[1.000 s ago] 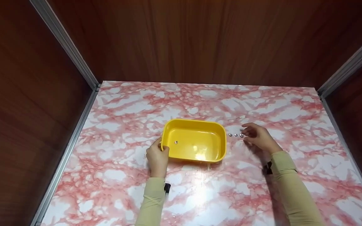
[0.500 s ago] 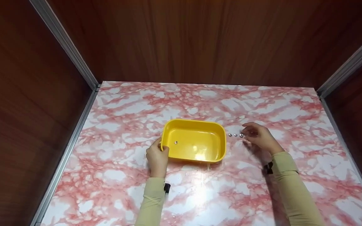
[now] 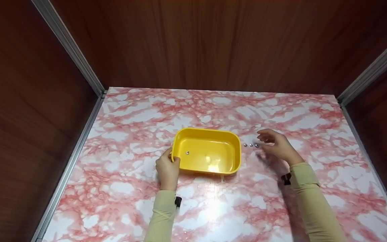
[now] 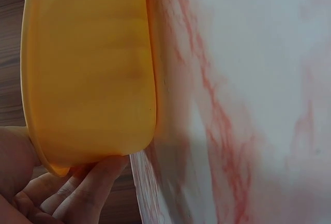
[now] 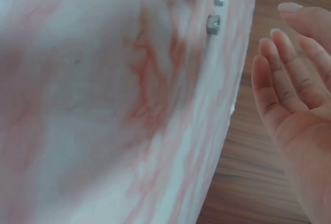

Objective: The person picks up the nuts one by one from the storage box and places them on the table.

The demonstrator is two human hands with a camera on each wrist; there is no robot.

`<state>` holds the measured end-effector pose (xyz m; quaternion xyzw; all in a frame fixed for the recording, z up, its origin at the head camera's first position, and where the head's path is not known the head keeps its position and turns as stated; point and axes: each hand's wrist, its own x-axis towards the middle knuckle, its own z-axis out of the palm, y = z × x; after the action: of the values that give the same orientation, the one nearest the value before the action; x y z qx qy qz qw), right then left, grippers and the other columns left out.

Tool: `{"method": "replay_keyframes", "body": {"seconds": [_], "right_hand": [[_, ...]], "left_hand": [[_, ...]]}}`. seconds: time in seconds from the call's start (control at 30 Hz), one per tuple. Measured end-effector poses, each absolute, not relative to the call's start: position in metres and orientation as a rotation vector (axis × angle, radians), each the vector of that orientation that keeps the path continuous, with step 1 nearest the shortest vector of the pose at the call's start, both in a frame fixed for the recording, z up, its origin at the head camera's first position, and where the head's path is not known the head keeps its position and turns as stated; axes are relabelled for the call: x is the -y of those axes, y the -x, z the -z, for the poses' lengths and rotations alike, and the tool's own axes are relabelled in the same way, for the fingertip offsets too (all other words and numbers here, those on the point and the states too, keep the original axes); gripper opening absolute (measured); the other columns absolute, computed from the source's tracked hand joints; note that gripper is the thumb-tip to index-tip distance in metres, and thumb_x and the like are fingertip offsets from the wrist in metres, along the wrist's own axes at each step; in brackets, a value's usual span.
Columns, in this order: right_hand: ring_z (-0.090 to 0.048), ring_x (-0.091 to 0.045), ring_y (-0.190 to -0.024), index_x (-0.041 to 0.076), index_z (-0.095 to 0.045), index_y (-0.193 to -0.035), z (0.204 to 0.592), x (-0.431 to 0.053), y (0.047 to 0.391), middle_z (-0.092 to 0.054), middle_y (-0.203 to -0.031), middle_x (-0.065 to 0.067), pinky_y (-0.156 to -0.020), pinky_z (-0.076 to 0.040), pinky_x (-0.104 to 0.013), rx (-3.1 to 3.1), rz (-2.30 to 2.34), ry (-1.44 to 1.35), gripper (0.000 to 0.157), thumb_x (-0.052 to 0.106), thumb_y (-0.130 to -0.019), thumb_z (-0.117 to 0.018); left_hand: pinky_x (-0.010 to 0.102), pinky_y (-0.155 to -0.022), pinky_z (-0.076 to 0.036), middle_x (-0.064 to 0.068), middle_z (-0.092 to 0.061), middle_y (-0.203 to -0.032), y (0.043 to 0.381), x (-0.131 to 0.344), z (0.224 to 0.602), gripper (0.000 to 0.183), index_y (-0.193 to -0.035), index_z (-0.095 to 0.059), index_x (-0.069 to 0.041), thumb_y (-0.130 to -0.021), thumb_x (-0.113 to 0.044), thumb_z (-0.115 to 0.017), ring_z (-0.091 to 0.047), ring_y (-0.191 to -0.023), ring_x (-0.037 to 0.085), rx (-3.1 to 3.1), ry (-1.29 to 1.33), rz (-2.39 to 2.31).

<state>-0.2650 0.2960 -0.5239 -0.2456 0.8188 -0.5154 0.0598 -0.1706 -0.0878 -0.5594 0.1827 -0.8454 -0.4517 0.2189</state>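
A yellow plastic tub (image 3: pixel 210 148) sits on the marbled table, a small metal nut (image 3: pixel 187 153) lying on its floor toward the left. My left hand (image 3: pixel 168 170) grips the tub's left end, thumb over the rim and fingers (image 4: pixel 88 190) against the outer wall. To the right of the tub, three small silvery nuts stand in a short row: a left one (image 3: pixel 245 145), a middle one (image 3: pixel 251 145) and a right one (image 3: pixel 257 145). My right hand (image 3: pixel 278 146) hovers beside the right nut, holding nothing, with thumb and fingers apart in the right wrist view.
The table (image 3: pixel 139 117) has a red and white marbled top. Dark wood panels (image 3: pixel 193 43) rise at its back and sides, with metal rails (image 3: pixel 76 43) at the corners. Light glares off the table's front middle.
My right hand's fingers have spread a little and risen slightly from the right nut. The left hand and the tub stay practically where they were.
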Motion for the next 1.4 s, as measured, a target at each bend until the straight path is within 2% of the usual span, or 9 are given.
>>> {"method": "replay_keyframes", "body": {"seconds": [0.13,0.23,0.47,0.67,0.93,1.13,1.4], "right_hand": [[-0.051,-0.038,-0.094,0.008,-0.051,-0.120,0.530,-0.296,0.270,-0.052,-0.106,-0.030,-0.082,-0.037,-0.052,-2.539,1.489,0.747,0.044,0.007,-0.078,-0.065],[-0.052,-0.036,-0.093,0.010,-0.052,-0.118,0.528,-0.293,0.270,-0.054,-0.106,-0.026,-0.081,-0.038,-0.051,-2.545,1.486,0.763,0.045,0.009,-0.076,-0.067],[-0.047,-0.049,-0.096,0.000,-0.049,-0.119,0.495,-0.275,0.258,-0.051,-0.108,-0.029,-0.083,-0.032,-0.059,-2.476,1.519,0.828,0.047,-0.003,-0.075,-0.065],[-0.051,-0.040,-0.096,0.007,-0.052,-0.120,0.511,-0.279,0.268,-0.055,-0.108,-0.021,-0.084,-0.038,-0.052,-2.514,1.491,0.868,0.047,0.004,-0.075,-0.067],[-0.051,-0.037,-0.097,0.008,-0.053,-0.118,0.505,-0.268,0.268,-0.054,-0.110,-0.020,-0.083,-0.038,-0.050,-2.513,1.473,0.909,0.048,-0.003,-0.073,-0.067],[-0.050,-0.038,-0.098,0.005,-0.052,-0.119,0.499,-0.259,0.267,-0.052,-0.113,-0.022,-0.083,-0.037,-0.053,-2.486,1.475,0.934,0.050,-0.003,-0.073,-0.067],[-0.049,-0.038,-0.099,0.004,-0.050,-0.120,0.494,-0.249,0.267,-0.053,-0.112,-0.022,-0.085,-0.035,-0.054,-2.466,1.457,0.946,0.048,0.001,-0.075,-0.066]], "left_hand": [[0.032,-0.051,-0.045,0.006,-0.062,-0.069,0.171,0.088,0.560,0.036,-0.102,-0.066,-0.007,-0.067,0.001,-0.063,-0.055,-0.057,0.017,2.341,-0.503,1.249],[0.032,-0.051,-0.045,0.006,-0.063,-0.070,0.171,0.088,0.561,0.036,-0.102,-0.067,-0.006,-0.067,0.001,-0.063,-0.055,-0.057,0.017,2.337,-0.498,1.245],[0.032,-0.052,-0.046,0.007,-0.063,-0.072,0.171,0.087,0.560,0.035,-0.101,-0.067,-0.007,-0.068,0.002,-0.064,-0.057,-0.059,0.017,2.337,-0.499,1.249],[0.033,-0.053,-0.047,0.008,-0.064,-0.074,0.171,0.088,0.559,0.034,-0.101,-0.067,-0.007,-0.068,0.000,-0.063,-0.057,-0.059,0.017,2.355,-0.500,1.234],[0.032,-0.051,-0.046,0.006,-0.064,-0.072,0.170,0.088,0.560,0.034,-0.101,-0.067,-0.007,-0.068,0.000,-0.063,-0.056,-0.058,0.017,2.356,-0.506,1.216],[0.033,-0.053,-0.046,0.009,-0.065,-0.074,0.171,0.088,0.560,0.034,-0.100,-0.067,-0.007,-0.067,0.000,-0.063,-0.057,-0.059,0.018,2.352,-0.494,1.217],[0.031,-0.052,-0.046,0.006,-0.064,-0.072,0.171,0.088,0.559,0.035,-0.102,-0.067,-0.007,-0.067,0.001,-0.063,-0.057,-0.059,0.017,2.359,-0.511,1.236]]}}
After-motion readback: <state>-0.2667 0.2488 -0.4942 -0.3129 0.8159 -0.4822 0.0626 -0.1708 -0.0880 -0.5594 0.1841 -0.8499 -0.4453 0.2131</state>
